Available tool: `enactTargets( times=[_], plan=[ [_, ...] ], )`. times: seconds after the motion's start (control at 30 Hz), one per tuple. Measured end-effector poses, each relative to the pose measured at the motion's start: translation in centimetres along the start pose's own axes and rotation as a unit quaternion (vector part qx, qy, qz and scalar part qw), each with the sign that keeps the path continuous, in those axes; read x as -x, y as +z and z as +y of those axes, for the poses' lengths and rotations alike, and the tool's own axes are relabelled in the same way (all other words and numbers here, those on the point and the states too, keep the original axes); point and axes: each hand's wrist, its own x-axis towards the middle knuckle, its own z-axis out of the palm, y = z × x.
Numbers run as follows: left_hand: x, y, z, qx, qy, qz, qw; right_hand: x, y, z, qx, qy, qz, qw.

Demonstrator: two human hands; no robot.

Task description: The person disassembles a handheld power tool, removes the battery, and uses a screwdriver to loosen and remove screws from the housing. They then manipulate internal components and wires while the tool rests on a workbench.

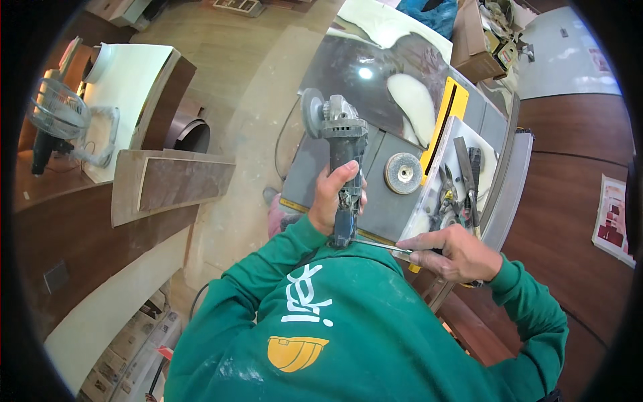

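Observation:
My left hand grips a dusty angle grinder, held upright with its wheel at the top left. My right hand holds a thin metal tool, probably a screwdriver, whose tip reaches the grinder's bottom end; its handle is mostly hidden by my fingers. Behind the grinder, a grey work table bears a loose round abrasive disc. To the right, tin snips and a long flat metal tool lie on a light board, beside a yellow slotted guide.
A cardboard box stands at the back right, near a marbled sheet. Left are a white bench top with a fan and leaning boards. A cable runs behind the table. Brown panelling is at right.

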Motion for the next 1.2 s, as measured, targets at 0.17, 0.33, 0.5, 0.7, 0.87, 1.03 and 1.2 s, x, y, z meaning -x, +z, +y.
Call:
enactTargets(
  times=[0.17, 0.33, 0.5, 0.7, 0.87, 1.03, 1.2],
  plan=[
    [-0.7, -1.4, 0.5, 0.140, 0.023, -0.060, 0.988, -0.8, -5.2, 0.3, 0.112, 0.009, 0.005, 0.994],
    [-1.9, -2.1, 1.0, 0.187, 0.047, -0.048, 0.980, -6.8, 4.1, 10.1, 0.250, 0.045, 0.235, 0.938],
    [-1.9, -2.6, 1.2, 0.187, 0.072, -0.062, 0.978, -11.4, 9.7, 12.5, 0.227, 0.024, 0.299, 0.927],
    [-1.8, -2.9, 1.4, 0.192, 0.088, -0.085, 0.974, -11.3, 9.9, 8.5, 0.188, -0.066, 0.317, 0.927],
    [-1.9, -4.8, 1.6, 0.233, 0.107, -0.113, 0.960, -17.2, 12.4, 9.8, 0.048, -0.218, 0.154, 0.963],
    [-1.1, -6.8, 2.3, 0.238, 0.164, -0.102, 0.952, -20.7, 13.4, 7.7, -0.018, -0.137, -0.062, 0.988],
    [0.7, -8.4, 3.7, 0.280, 0.204, -0.110, 0.932, -22.5, 14.2, 4.6, 0.157, -0.159, -0.144, 0.964]
  ],
)
